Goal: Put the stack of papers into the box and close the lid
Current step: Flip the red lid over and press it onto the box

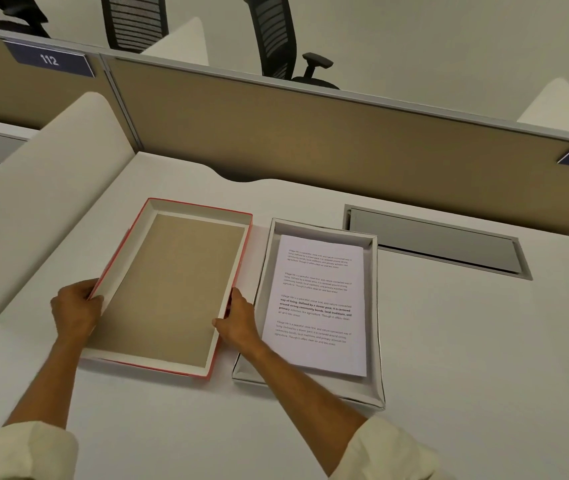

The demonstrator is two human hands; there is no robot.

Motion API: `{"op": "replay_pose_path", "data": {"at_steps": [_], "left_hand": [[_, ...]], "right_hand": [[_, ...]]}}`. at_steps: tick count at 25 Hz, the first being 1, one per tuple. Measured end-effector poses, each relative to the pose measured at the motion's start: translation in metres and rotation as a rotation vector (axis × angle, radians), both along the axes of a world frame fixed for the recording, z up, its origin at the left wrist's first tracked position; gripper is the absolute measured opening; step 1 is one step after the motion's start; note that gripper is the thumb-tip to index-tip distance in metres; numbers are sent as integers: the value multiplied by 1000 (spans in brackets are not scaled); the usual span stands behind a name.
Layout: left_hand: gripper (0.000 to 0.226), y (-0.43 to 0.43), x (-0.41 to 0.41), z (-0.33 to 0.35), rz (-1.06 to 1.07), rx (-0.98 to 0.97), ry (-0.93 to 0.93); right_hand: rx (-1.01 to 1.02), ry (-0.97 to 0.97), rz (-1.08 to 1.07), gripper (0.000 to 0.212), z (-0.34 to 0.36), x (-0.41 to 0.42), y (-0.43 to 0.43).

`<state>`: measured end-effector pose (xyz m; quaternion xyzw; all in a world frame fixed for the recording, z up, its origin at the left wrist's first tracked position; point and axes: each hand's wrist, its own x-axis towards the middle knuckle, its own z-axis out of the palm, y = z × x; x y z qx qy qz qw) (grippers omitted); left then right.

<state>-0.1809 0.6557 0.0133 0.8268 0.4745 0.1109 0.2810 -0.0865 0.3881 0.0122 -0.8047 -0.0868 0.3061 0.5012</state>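
Note:
A red-edged lid lies upside down on the desk, its tan inner face up. My left hand grips the lid's left wall near the front. My right hand holds its right wall, thumb inside. To the right stands the white box, open on top. The stack of printed papers lies flat inside the box, slightly askew. My right forearm crosses the box's front left corner.
A tan partition runs along the back of the white desk. A grey cable hatch sits in the desk behind the box. A curved white divider stands on the left. Office chairs show beyond the partition.

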Motion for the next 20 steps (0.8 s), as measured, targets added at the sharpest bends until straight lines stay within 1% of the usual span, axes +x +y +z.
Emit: {"op": "replay_pose_path", "data": {"at_steps": [4, 8, 11, 14, 15, 16, 17, 18, 20], "left_hand": [[36, -3, 1, 22, 27, 49, -17], [43, -17, 4, 62, 33, 146, -39], [46, -36, 9, 92, 44, 207, -61], [49, -59, 12, 116, 53, 263, -53], [49, -68, 13, 122, 51, 284, -42], [50, -77, 14, 127, 47, 309, -29], [50, -86, 14, 131, 42, 337, -16], [49, -95, 15, 134, 38, 362, -8], [40, -113, 17, 141, 34, 405, -9]], "right_hand": [[6, 16, 32, 62, 4, 3, -4], [53, -99, -19, 64, 22, 10, -6], [102, -183, -1, 55, 50, 19, 6], [142, -151, 60, 68, 81, 26, 24], [165, -147, 62, 63, 89, 28, 29], [186, -151, 55, 51, 97, 29, 33], [200, -154, 46, 32, 104, 30, 37], [216, -176, 35, 24, 111, 31, 42], [236, -188, 21, 34, 125, 31, 51]]}}
